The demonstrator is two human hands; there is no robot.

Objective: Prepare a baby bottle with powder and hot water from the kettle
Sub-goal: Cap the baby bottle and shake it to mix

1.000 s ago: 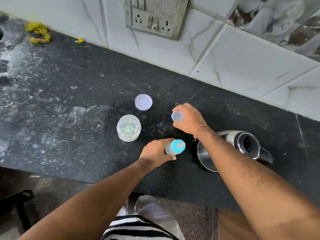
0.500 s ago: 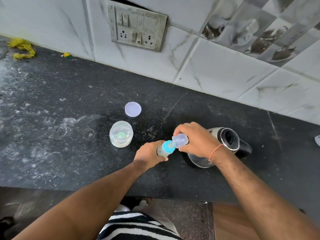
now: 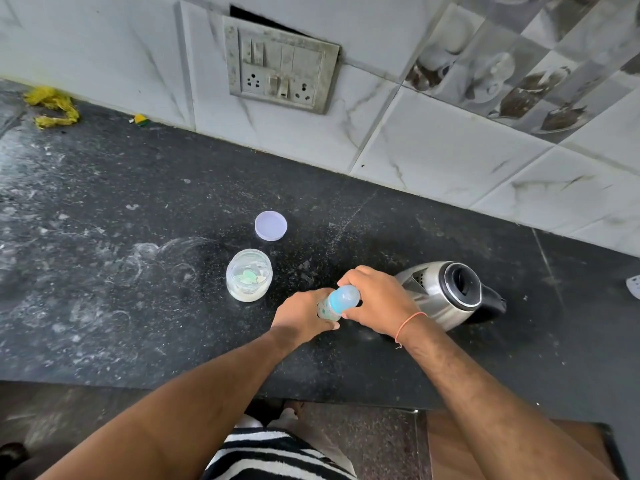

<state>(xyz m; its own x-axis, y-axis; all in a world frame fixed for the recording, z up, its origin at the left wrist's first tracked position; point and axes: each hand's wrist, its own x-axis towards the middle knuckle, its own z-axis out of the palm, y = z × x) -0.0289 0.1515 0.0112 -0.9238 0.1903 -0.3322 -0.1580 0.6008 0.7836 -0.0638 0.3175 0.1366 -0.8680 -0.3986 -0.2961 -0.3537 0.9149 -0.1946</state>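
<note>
The left hand [image 3: 304,315] was wrapped around the baby bottle [image 3: 329,311] on the counter [image 3: 104,271]; the right hand [image 3: 377,301] gripped its clear cap [image 3: 344,297], best pressed straight down. Beyond stood the kettle [image 3: 446,292], the open powder jar [image 3: 249,275] and its lid [image 3: 270,225], none obstructing

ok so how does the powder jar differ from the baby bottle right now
The powder jar stands open and untouched, its lavender lid lying apart on the counter; the baby bottle is covered by a clear cap over its blue top. The jar is wide and squat, the bottle narrow. Nobody holds the jar, while the left hand grips the bottle's body and the right hand holds its cap. Both are clear containers on the black counter.
</note>
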